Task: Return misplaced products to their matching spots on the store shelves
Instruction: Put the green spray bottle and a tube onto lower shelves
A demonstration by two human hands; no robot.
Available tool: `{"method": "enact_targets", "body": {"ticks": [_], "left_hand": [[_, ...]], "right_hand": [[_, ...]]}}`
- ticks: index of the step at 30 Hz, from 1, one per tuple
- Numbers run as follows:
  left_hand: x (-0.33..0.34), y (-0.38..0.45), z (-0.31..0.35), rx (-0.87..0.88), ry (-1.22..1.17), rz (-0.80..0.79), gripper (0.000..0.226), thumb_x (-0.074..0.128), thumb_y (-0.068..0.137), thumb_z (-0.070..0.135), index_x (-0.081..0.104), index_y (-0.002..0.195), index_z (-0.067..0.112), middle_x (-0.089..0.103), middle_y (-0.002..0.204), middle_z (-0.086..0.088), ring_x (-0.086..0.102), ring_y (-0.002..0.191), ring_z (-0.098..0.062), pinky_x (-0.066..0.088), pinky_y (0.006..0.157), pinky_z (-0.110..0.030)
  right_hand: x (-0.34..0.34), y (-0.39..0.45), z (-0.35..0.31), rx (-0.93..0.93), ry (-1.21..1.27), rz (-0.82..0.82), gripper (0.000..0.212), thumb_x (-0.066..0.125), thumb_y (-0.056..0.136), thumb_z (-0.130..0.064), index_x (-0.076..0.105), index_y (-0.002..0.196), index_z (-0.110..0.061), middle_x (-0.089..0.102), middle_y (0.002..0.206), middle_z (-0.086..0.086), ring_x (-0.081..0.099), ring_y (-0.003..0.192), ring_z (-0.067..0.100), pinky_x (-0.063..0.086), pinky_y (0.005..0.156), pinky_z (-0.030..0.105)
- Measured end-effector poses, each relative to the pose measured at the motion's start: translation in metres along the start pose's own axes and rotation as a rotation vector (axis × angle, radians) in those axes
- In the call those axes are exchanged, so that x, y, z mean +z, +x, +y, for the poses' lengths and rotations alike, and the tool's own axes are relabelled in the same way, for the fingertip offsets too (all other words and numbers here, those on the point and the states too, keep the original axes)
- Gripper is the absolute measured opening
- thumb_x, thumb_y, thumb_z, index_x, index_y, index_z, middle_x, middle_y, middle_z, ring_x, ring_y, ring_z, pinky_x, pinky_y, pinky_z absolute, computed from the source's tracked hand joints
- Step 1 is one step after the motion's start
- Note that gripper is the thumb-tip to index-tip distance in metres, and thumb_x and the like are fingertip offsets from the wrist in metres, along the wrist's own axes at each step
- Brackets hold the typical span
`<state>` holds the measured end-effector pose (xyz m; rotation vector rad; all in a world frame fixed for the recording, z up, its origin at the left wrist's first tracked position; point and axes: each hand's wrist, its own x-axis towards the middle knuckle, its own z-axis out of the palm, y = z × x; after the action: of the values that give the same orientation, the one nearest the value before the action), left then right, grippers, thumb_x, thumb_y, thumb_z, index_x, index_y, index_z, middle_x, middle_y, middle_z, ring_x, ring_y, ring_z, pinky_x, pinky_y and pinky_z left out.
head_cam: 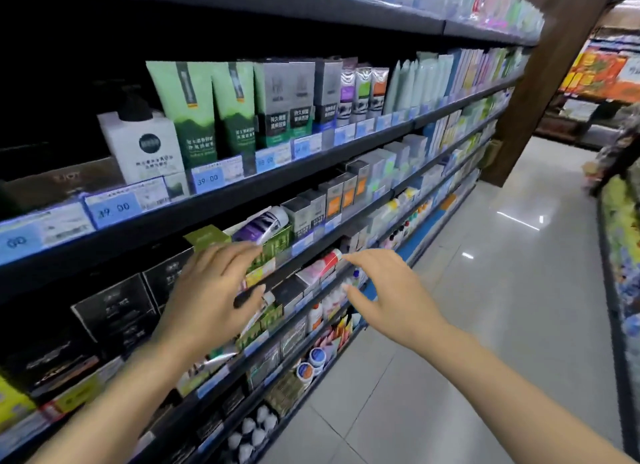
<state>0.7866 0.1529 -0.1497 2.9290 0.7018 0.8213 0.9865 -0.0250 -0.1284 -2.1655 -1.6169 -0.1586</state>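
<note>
A purple and white tube [261,222] lies tilted on top of green boxes [273,247] on the middle shelf. My left hand [211,287] reaches toward those green boxes with fingers spread, fingertips at the boxes' front, holding nothing. My right hand [384,292] hovers open a little to the right, in front of the shelf below, near a pink and red tube [322,264] that lies on its side there. Neither hand grips a product.
Black shelves [311,165] run along the left with blue price tags. Green tubes [194,106] and a white pump bottle [145,141] stand above. A brown pillar [540,82] rises at the aisle's far end. The tiled floor [485,290] lies to the right.
</note>
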Motion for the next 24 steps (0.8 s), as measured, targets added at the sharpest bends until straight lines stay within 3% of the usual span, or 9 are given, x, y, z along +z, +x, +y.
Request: {"method": "enact_targets", "body": {"ticks": [4,13,16,19,24], "left_hand": [[0.018,0.012,-0.017,-0.11,0.088,-0.021,0.053,0.044,0.087,0.044,0.055,0.13,0.014,0.055,0.129,-0.001,0.05,0.118,-0.025,0.042,0.1,-0.047],[0.049,0.027,-0.037,-0.401,0.23,-0.017,0.055,0.041,0.088,0.046,0.057,0.128,0.012,0.057,0.129,-0.005,0.05,0.118,-0.026,0.03,0.108,-0.043],[0.057,0.027,-0.036,-0.459,0.276,0.0,0.053,0.043,0.088,0.044,0.058,0.126,0.01,0.058,0.127,-0.006,0.051,0.118,-0.027,0.028,0.111,-0.046],[0.067,0.027,-0.032,-0.497,0.337,-0.001,0.05,0.046,0.088,0.04,0.06,0.124,0.01,0.059,0.125,-0.007,0.05,0.123,-0.029,0.027,0.112,-0.051],[0.077,0.031,-0.027,-0.55,0.4,0.011,0.045,0.049,0.087,0.037,0.062,0.12,0.009,0.06,0.123,-0.008,0.046,0.127,-0.03,0.024,0.113,-0.053]], "right_hand": [[0.025,0.05,0.024,-0.102,0.066,-0.073,0.041,0.056,0.092,-0.029,0.05,0.131,-0.018,0.055,0.124,-0.004,0.042,0.121,0.012,0.035,0.097,0.021],[0.079,0.167,0.068,-0.419,0.105,-0.155,0.046,0.048,0.088,-0.035,0.054,0.128,-0.014,0.056,0.125,0.006,0.048,0.12,0.025,0.046,0.094,0.036],[0.097,0.198,0.077,-0.518,0.095,-0.247,0.052,0.052,0.092,-0.034,0.039,0.141,-0.019,0.043,0.141,0.0,0.035,0.131,0.022,0.03,0.11,0.033],[0.12,0.218,0.084,-0.61,0.09,-0.2,0.056,0.057,0.088,-0.035,0.042,0.139,-0.018,0.045,0.141,0.003,0.042,0.129,0.026,0.025,0.11,0.032],[0.145,0.229,0.088,-0.693,0.093,-0.152,0.061,0.072,0.078,-0.027,0.048,0.132,-0.013,0.05,0.134,0.007,0.044,0.121,0.023,0.041,0.102,0.037]]}}
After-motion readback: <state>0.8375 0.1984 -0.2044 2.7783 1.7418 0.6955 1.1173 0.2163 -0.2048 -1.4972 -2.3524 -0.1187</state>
